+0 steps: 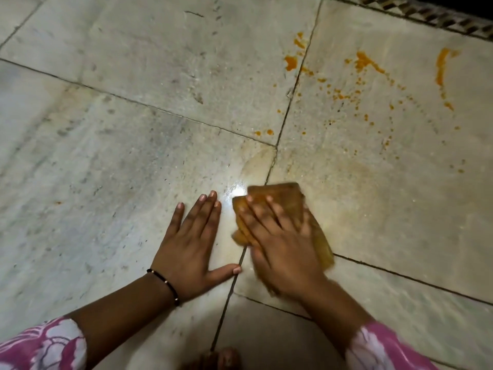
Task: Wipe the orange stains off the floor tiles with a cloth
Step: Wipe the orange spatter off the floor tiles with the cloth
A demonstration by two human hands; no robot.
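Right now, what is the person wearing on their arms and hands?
Both hands are bare, no gloves or rings visible. The left hand has a thin dark beaded bracelet at the wrist. Both forearms are bare up to pink sleeves with a white floral print, the left sleeve and the right sleeve.

Dim scene, lit from above the camera; glare spot seen on the floor tiles (238,190). Right hand (282,247) motion-blurred; corners darkened, edges bowed.
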